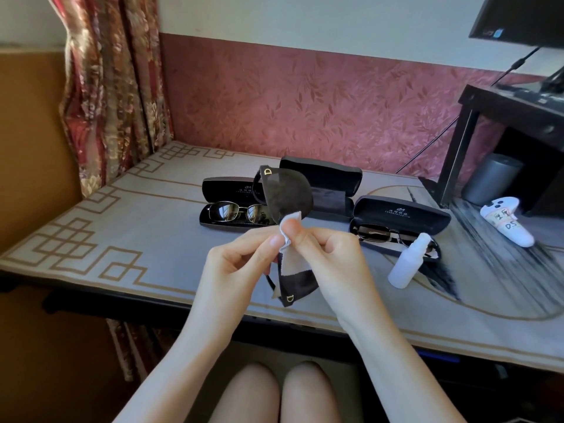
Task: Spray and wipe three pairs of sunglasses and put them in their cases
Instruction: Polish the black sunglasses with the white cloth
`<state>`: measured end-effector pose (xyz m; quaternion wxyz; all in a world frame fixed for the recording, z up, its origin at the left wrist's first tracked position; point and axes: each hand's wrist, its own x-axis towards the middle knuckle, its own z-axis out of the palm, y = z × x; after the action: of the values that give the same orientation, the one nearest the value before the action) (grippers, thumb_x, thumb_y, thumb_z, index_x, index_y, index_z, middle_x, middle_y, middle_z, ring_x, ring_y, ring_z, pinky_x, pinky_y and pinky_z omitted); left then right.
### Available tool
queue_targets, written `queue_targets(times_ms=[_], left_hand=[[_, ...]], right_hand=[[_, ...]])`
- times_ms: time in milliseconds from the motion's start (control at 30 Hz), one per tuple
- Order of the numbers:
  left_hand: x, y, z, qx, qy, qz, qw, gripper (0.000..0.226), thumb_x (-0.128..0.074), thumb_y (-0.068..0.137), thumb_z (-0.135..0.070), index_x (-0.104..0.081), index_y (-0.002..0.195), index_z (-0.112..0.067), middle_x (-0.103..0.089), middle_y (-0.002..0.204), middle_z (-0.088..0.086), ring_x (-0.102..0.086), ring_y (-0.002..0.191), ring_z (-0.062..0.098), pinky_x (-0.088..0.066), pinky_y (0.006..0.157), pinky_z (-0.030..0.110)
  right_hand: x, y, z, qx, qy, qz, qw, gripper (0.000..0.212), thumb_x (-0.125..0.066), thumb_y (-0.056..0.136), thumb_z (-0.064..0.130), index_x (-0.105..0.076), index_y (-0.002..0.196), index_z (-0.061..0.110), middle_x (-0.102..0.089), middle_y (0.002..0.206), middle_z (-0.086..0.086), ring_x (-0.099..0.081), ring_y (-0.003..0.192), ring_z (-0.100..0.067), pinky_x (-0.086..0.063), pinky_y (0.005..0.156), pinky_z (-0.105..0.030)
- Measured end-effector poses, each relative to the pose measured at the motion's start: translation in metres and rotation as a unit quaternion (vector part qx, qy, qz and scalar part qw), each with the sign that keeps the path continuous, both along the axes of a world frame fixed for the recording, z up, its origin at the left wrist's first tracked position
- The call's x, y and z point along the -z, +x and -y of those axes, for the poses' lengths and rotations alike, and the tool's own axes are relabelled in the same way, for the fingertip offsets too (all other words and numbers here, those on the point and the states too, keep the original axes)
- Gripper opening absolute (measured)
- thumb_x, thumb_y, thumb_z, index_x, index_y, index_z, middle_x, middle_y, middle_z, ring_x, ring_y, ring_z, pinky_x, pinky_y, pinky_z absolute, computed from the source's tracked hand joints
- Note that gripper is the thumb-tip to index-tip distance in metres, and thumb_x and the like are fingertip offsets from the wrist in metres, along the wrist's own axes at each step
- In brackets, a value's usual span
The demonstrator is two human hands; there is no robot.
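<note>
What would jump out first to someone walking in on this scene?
Front and centre, the left hand and right hand pinch a white cloth against big black sunglasses held above the table. Behind them, the left case and right case lie open, each with a pair inside; a white spray bottle lies before the right one.

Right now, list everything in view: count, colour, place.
large sunglasses: 1, dark with gold logos, held above the table
cloth: 1, white, pinched against the large sunglasses
cases: 3, black, open, on the table behind the hands
metal-frame sunglasses: 2, dark lenses, one in the left case, one in the right case
spray bottle: 1, white, by the right case's front edge
controller: 1, white, table's right end
cylinder: 1, grey, under black stand
curtain: 1, red floral, far left
table: 1, grey, gold pattern
left hand: grips large sunglasses
right hand: pinches cloth
</note>
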<state>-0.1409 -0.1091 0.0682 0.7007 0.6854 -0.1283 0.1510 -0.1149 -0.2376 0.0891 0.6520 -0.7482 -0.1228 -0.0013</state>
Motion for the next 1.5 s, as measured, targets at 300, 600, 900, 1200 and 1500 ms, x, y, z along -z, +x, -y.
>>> queue_targets(times_ms=[300, 600, 900, 1200, 1500], left_hand=[[0.003, 0.000, 0.002, -0.003, -0.032, -0.017, 0.999, 0.026, -0.058, 0.089, -0.025, -0.074, 0.069, -0.030, -0.075, 0.090, 0.001, -0.066, 0.095, 0.026, -0.052, 0.083, 0.029], [0.002, -0.003, 0.005, -0.047, -0.056, 0.001, 0.997, 0.023, -0.055, 0.089, -0.013, -0.074, 0.100, -0.007, -0.076, 0.097, 0.000, -0.069, 0.097, 0.008, -0.048, 0.078, 0.010], [-0.002, -0.005, 0.008, -0.044, -0.067, -0.012, 0.997, 0.020, -0.058, 0.084, -0.019, -0.075, 0.094, -0.016, -0.076, 0.090, -0.011, -0.067, 0.085, -0.005, -0.046, 0.073, 0.006], [0.004, -0.003, 0.004, 0.006, -0.062, -0.047, 0.997, 0.026, -0.057, 0.087, -0.025, -0.075, 0.097, -0.010, -0.076, 0.093, -0.004, -0.068, 0.096, 0.008, -0.048, 0.085, 0.015], [0.005, -0.002, 0.004, 0.025, -0.102, -0.063, 0.992, 0.029, -0.057, 0.086, -0.027, -0.075, 0.101, -0.010, -0.074, 0.103, 0.010, -0.066, 0.108, 0.016, -0.048, 0.097, 0.027]], right_hand=[[0.002, 0.001, 0.017, -0.091, -0.006, 0.005, 0.996, 0.038, -0.048, 0.095, 0.031, -0.068, 0.064, 0.028, -0.068, 0.063, 0.017, -0.061, 0.070, 0.010, -0.039, 0.071, -0.002], [0.009, 0.005, 0.033, -0.135, 0.021, -0.064, 0.988, 0.022, -0.068, 0.077, 0.023, -0.073, 0.090, 0.006, -0.074, 0.080, 0.001, -0.068, 0.082, -0.011, -0.051, 0.085, -0.021], [0.011, 0.002, 0.026, -0.035, 0.021, -0.021, 0.999, 0.057, -0.067, 0.072, 0.047, -0.070, 0.088, -0.008, -0.070, 0.102, -0.024, -0.066, 0.097, -0.030, -0.049, 0.079, -0.027], [0.013, 0.001, 0.018, -0.080, 0.105, -0.082, 0.988, 0.028, -0.075, 0.069, 0.032, -0.074, 0.085, 0.009, -0.076, 0.089, -0.006, -0.072, 0.093, -0.015, -0.053, 0.083, -0.019], [0.008, -0.002, 0.008, -0.001, 0.079, -0.006, 0.997, 0.040, -0.059, 0.087, 0.041, -0.071, 0.069, 0.007, -0.063, 0.066, -0.008, -0.059, 0.068, -0.018, -0.043, 0.066, -0.013]])
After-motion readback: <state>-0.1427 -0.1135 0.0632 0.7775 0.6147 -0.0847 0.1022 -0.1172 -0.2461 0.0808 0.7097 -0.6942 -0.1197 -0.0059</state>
